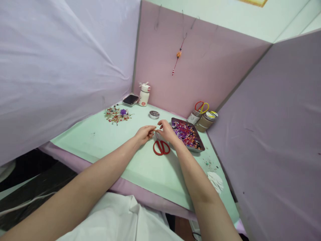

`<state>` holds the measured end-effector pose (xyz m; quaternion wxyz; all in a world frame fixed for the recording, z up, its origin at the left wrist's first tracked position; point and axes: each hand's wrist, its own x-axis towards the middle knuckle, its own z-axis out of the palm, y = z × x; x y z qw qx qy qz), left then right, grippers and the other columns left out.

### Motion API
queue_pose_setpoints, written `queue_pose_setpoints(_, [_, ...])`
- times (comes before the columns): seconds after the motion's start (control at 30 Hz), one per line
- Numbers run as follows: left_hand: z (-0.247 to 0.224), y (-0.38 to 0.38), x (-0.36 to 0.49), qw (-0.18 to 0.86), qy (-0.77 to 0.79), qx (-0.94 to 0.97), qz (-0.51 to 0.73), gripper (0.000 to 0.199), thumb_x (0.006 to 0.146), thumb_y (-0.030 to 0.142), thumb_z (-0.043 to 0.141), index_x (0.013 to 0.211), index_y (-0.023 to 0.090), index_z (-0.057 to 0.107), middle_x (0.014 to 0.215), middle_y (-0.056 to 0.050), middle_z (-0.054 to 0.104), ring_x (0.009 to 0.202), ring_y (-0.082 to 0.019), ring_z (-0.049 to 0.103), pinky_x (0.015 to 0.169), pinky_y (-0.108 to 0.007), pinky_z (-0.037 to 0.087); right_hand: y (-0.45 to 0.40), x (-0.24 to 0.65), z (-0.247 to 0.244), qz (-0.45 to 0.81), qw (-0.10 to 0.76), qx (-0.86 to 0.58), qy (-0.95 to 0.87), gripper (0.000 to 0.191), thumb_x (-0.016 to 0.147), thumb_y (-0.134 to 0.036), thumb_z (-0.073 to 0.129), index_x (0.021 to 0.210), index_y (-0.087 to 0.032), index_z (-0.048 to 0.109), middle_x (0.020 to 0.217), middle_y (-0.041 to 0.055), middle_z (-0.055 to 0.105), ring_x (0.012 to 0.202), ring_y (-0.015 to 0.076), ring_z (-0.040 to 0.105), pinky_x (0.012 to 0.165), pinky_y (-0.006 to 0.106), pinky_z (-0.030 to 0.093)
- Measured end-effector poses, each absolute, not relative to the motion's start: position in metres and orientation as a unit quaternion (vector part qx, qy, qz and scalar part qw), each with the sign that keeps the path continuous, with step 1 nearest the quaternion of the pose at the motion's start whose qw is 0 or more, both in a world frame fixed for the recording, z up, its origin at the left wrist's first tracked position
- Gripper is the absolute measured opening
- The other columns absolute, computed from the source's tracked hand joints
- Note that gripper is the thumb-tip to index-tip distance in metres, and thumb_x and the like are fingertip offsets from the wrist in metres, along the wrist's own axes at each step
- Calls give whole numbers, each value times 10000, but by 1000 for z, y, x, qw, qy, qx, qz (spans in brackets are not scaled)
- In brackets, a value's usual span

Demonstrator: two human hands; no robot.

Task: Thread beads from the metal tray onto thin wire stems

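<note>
My left hand (145, 134) and my right hand (166, 131) meet over the middle of the pale green tabletop (140, 167). Fingers of both hands are pinched close together around something tiny that I cannot make out. Just below my hands lie scissors (162, 148) with red handles, their blades pointing away under my fingers. Right beside my right hand stands a dark metal tray (203, 149) full of purple, red and orange beads (185, 134). A small round dish (154, 114) with little dark bits in it sits beyond my hands.
A heap of beaded strands (116, 115) lies at the left, near a phone (130, 99) and a white bottle (144, 95). Two jars, one holding scissors (202, 107), stand back right. A white glove (215, 182) lies at right. A beaded cord (178, 55) hangs on the pink wall.
</note>
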<state>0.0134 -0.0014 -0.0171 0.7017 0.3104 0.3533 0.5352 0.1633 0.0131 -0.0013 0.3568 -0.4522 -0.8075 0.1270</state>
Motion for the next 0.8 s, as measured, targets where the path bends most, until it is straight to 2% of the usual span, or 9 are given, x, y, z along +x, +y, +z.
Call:
queue_pose_setpoints(0.2, [-16, -2, 13, 695, 355, 310, 544, 85, 649, 132, 697, 662, 88, 626, 566, 5, 503, 460, -25, 395, 395, -158, 227, 4, 160, 4, 121, 369, -409, -826, 320, 728, -252, 620, 1009, -220, 471, 1027, 27, 468, 748, 119, 526, 735, 308, 434])
queue_pose_setpoints(0.37, [-15, -3, 14, 692, 360, 304, 548, 118, 631, 158, 714, 639, 100, 611, 543, 17, 494, 452, -26, 368, 405, -170, 229, 2, 155, 9, 147, 384, -398, -820, 219, 759, -267, 605, 954, -209, 527, 1027, 33, 492, 720, 106, 528, 723, 284, 437])
queue_pose_setpoints(0.47, [-14, -4, 14, 685, 369, 297, 554, 120, 621, 161, 717, 653, 105, 615, 572, 15, 512, 465, -29, 375, 421, -178, 248, 1, 152, 11, 155, 380, -406, -816, 93, 805, -275, 552, 861, -206, 578, 970, 45, 534, 752, 129, 531, 727, 280, 436])
queue_pose_setpoints(0.67, [-12, -4, 14, 674, 385, 295, 558, 147, 597, 161, 729, 634, 112, 595, 563, 24, 482, 475, -35, 382, 433, -187, 263, 4, 150, 10, 182, 407, -424, -788, 117, 789, -293, 560, 762, -193, 615, 845, 36, 592, 771, 145, 529, 766, 283, 424])
queue_pose_setpoints(0.8, [-13, -3, 14, 650, 400, 296, 574, 170, 588, 192, 738, 648, 119, 597, 610, 7, 521, 505, -46, 418, 444, -190, 289, 10, 150, 7, 248, 415, -451, -750, 162, 769, -333, 557, 746, -184, 616, 773, 16, 618, 732, 138, 539, 728, 274, 424])
